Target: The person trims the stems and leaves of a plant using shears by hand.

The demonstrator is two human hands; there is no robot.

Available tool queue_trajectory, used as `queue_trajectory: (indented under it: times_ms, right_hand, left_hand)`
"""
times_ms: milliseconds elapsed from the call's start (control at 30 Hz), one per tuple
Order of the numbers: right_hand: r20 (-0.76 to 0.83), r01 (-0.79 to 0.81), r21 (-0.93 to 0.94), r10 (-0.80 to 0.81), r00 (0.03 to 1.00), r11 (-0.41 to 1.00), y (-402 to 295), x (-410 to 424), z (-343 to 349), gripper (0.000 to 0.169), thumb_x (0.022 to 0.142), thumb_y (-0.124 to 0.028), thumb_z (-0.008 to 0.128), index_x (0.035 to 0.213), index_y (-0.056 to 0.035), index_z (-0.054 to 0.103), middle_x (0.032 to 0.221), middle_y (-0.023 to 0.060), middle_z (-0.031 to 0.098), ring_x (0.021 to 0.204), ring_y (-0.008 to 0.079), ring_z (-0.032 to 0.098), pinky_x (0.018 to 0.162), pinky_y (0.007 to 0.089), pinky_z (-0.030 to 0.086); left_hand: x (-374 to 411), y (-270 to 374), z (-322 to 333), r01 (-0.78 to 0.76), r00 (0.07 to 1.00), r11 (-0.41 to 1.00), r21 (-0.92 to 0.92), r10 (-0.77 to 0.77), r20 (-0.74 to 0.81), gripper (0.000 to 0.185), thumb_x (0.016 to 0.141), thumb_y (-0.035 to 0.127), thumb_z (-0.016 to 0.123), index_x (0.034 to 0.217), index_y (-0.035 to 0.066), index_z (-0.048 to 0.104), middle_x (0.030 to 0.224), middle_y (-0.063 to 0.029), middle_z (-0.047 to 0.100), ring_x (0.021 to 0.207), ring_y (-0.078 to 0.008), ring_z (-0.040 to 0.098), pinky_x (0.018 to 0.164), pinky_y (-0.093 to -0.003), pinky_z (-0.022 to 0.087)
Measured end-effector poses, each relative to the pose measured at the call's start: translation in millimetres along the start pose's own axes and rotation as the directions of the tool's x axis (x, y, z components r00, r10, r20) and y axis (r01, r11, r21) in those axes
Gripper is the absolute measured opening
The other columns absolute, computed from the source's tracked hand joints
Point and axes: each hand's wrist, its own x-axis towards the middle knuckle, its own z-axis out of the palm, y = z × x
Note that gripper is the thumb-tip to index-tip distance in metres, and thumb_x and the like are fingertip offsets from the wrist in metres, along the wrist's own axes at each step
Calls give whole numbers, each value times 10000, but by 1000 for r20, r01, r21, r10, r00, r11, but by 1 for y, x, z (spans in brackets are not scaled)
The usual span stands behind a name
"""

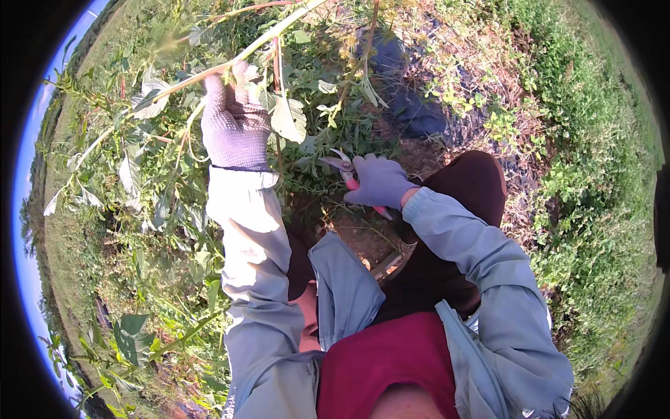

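My left hand [238,128], in a pale dotted work glove, is raised at the upper left. Its fingers are closed about a long pale green plant stem [261,44] that slants across the upper view. Toothed leaves [289,119] hang from side shoots just right of the glove, some of them wilted. In my right hand [379,180], gloved too, is a pair of pruning shears [349,179] with pinkish-red grips. The blades stand apart and point up and left, over low foliage. The right hand's palm and part of the handles are hidden.
Dense leafy weeds [157,251] crowd the left side. Dark plastic mulch film [419,112] lies ahead, partly under dry straw-like growth [492,78]. My bent knee [468,178] is just right of the shears. Bare soil [361,235] shows between my legs; green ground cover [586,220] runs along the right.
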Motion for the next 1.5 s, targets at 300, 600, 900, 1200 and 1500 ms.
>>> queue_trajectory:
  times_ms: [300, 600, 900, 1200, 1500]
  right_hand:
    - [47, 52, -74, -49, 998, 996, 1, 33, -23, 577, 675, -494, 665, 1026, -48, 561, 1004, 179, 572, 911, 343, 611, 779, 432, 484]
    - [-46, 97, -87, -102, 994, 991, 7, 35, 1, 560, 726, -478, 681, 1035, -37, 525, 918, 181, 607, 816, 371, 619, 704, 456, 489]
    - [58, 43, -232, -30, 998, 972, 32, 11, -10, 498, 676, -447, 705, 977, -72, 574, 948, 142, 600, 848, 327, 624, 713, 455, 496]
    - [-261, 55, -12, -56, 964, 998, 19, 10, -42, 683, 694, -486, 713, 1193, -81, 482, 1029, 156, 549, 942, 354, 590, 771, 449, 475]
    - [-245, 48, 31, -39, 969, 998, 14, 10, -45, 663, 706, -495, 705, 1167, -65, 499, 987, 164, 579, 878, 361, 610, 746, 439, 481]
  left_hand:
    - [3, 1, -25, 30, 998, 998, -49, -33, -53, 239, 967, 226, 504, 1079, 24, 567, 1058, -183, 644, 977, -244, 655, 679, -363, 592]
    - [6, -2, -32, 18, 988, 999, -39, -24, -152, 258, 974, 230, 490, 1101, 18, 563, 1089, -181, 639, 978, -242, 651, 709, -347, 583]
    - [4, -7, -47, 11, 956, 1000, -20, -16, -293, 221, 955, 221, 528, 1072, 38, 564, 1061, -179, 645, 953, -257, 656, 733, -387, 586]
    - [0, -15, -48, 24, 951, 1000, 20, -17, -308, 220, 947, 216, 544, 1072, 37, 568, 1048, -170, 652, 943, -258, 659, 695, -359, 579]
    - [-1, -19, -53, 16, 953, 998, 57, 2, -302, 217, 940, 184, 554, 1060, 3, 558, 1009, -119, 591, 1019, -278, 626, 809, -391, 586]
